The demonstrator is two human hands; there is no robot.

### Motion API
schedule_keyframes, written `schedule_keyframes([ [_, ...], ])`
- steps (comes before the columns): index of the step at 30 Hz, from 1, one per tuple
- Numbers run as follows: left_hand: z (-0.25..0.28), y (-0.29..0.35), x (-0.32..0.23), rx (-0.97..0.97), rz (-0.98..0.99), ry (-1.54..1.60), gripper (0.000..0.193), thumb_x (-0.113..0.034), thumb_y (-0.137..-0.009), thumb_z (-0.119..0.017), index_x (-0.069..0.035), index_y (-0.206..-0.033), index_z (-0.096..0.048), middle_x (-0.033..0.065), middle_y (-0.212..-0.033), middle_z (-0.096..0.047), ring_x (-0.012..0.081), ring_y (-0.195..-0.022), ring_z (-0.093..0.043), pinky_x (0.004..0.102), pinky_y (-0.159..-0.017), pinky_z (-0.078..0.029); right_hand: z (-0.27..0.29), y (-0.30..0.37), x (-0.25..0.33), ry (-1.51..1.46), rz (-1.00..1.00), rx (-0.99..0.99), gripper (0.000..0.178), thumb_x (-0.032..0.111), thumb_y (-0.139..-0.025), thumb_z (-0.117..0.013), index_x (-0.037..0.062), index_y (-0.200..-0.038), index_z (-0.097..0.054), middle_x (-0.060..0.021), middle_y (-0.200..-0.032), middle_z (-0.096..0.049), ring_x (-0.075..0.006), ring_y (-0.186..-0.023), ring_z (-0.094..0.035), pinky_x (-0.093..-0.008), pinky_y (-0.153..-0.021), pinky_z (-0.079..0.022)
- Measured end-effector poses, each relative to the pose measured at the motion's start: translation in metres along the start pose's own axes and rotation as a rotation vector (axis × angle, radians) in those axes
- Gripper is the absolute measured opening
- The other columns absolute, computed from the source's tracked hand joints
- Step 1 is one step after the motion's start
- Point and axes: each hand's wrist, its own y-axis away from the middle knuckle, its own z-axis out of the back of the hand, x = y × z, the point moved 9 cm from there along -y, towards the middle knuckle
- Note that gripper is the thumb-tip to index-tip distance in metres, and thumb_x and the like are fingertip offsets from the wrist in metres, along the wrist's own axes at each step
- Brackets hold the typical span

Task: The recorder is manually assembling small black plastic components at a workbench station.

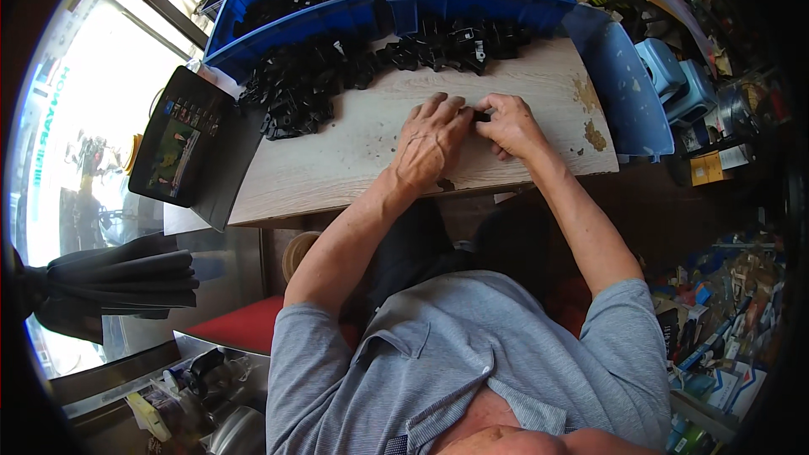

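Above the wooden tabletop point(362, 147), near its front edge, my two hands meet around a small black plastic part point(482, 116). My right hand point(516, 128) pinches it between thumb and bent forefinger. From the other side my left hand point(431, 139), back up and fingers bent, closes on the part's left end. Most of the part is covered by the fingers, so its full shape is hidden. Beyond the hands lie a heap of similar black parts point(299, 84) at the left and another pile of black parts point(438, 49) at the back.
Two blue bins, a left bin point(295, 40) and a right bin point(522, 7), hold more black parts along the back. A tablet point(173, 152) leans at the table's left end. A blue tub point(624, 84) stands off the right edge. A folded dark umbrella point(126, 274) hangs lower left.
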Motion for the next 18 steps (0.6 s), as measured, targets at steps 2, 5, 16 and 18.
schedule_keyframes([
  [2, 0.03, 0.003, 0.021, -0.252, 0.235, -0.145, 0.034, -0.015, -0.087, -0.069, -0.006, -0.12, -0.068, 0.0134, -0.119, -0.067, 0.034, -0.115, -0.06, 0.042, -0.099, -0.048, 0.004, 0.004, 0.003, -0.023, 0.005, 0.004, 0.031, 0.009, -0.08, -0.071, 0.0005, -0.11, -0.066, -0.0019, -0.062, -0.056, -0.0107, -0.045, -0.054, -0.0265, -0.038, -0.045],
  [5, 0.067, 0.006, 0.068, -0.463, 0.405, -0.415, 0.025, -0.021, -0.086, -0.072, -0.009, -0.108, -0.069, 0.0109, -0.105, -0.069, 0.0332, -0.099, -0.061, 0.0439, -0.084, -0.05, 0.014, 0.006, -0.003, -0.067, 0.004, -0.008, 0.038, 0.014, -0.08, -0.077, -0.002, -0.112, -0.064, -0.0026, -0.062, -0.056, -0.0103, -0.045, -0.055, -0.0265, -0.038, -0.046],
  [16, 0.069, 0.022, 0.122, -0.249, 0.652, -0.482, 0.016, -0.021, -0.088, -0.068, -0.013, -0.101, -0.073, 0.0094, -0.099, -0.071, 0.0324, -0.096, -0.064, 0.0434, -0.085, -0.052, 0.088, -0.016, -0.04, -0.52, -0.144, -0.164, 0.036, 0.017, -0.081, -0.08, 0.0029, -0.109, -0.063, -0.0017, -0.057, -0.054, -0.0154, -0.048, -0.061, -0.0328, -0.05, -0.059],
  [18, 0.062, 0.023, 0.123, -0.224, 0.658, -0.335, 0.016, -0.022, -0.088, -0.069, -0.013, -0.1, -0.072, 0.0094, -0.099, -0.071, 0.0321, -0.094, -0.064, 0.043, -0.086, -0.051, 0.126, -0.026, -0.054, -0.567, -0.145, -0.332, 0.035, 0.017, -0.082, -0.08, 0.0029, -0.109, -0.064, -0.0018, -0.057, -0.052, -0.017, -0.05, -0.061, -0.0348, -0.052, -0.06],
])
